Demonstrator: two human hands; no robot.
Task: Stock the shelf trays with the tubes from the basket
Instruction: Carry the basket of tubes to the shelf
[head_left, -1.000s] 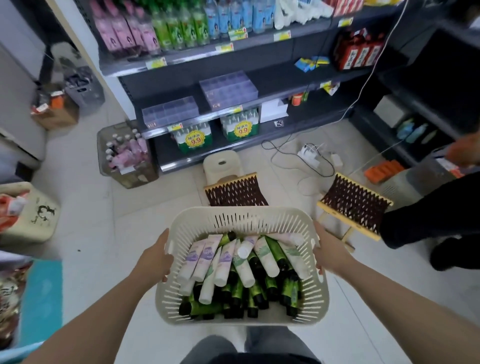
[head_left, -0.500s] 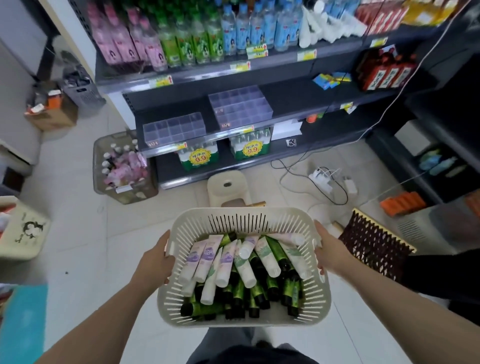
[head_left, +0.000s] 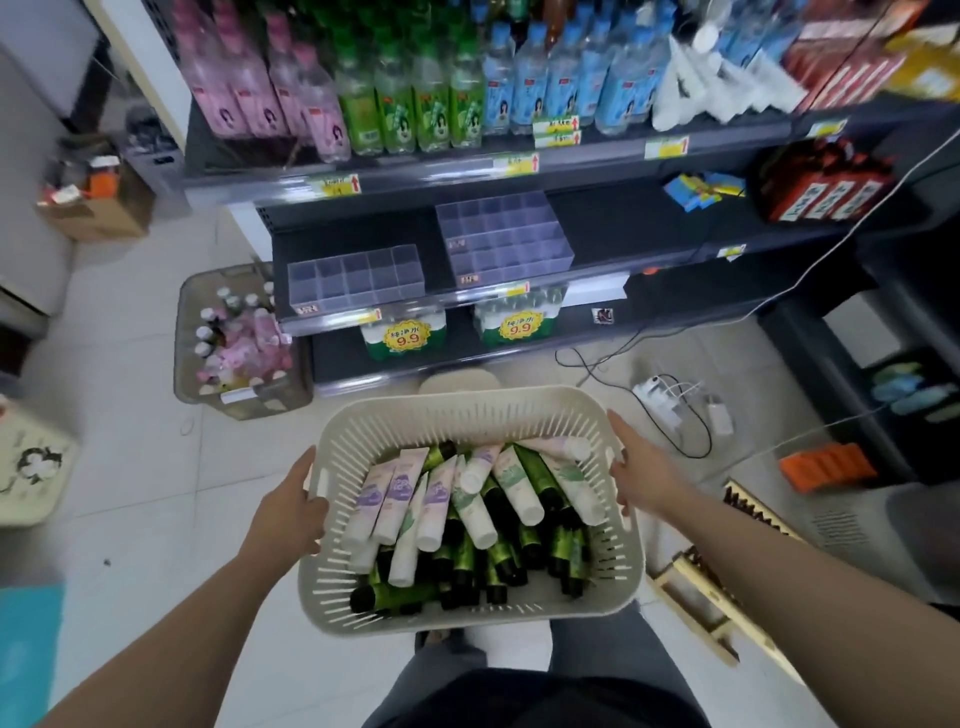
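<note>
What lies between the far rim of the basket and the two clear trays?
In the head view: a pale stool top just beyond the basket rim, then two bottle packs with 9.9 labels on the lowest shelf, below the trays.

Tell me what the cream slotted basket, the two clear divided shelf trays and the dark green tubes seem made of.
Cream slotted basket: moulded plastic, matte; even slots and a rounded rim suggest it.
Clear divided trays, left and right: rigid transparent plastic, perhaps acrylic; the shelf shows through them.
Dark green tubes: probably soft plastic or laminate, glossy with highlights; exact material unclear.
</note>
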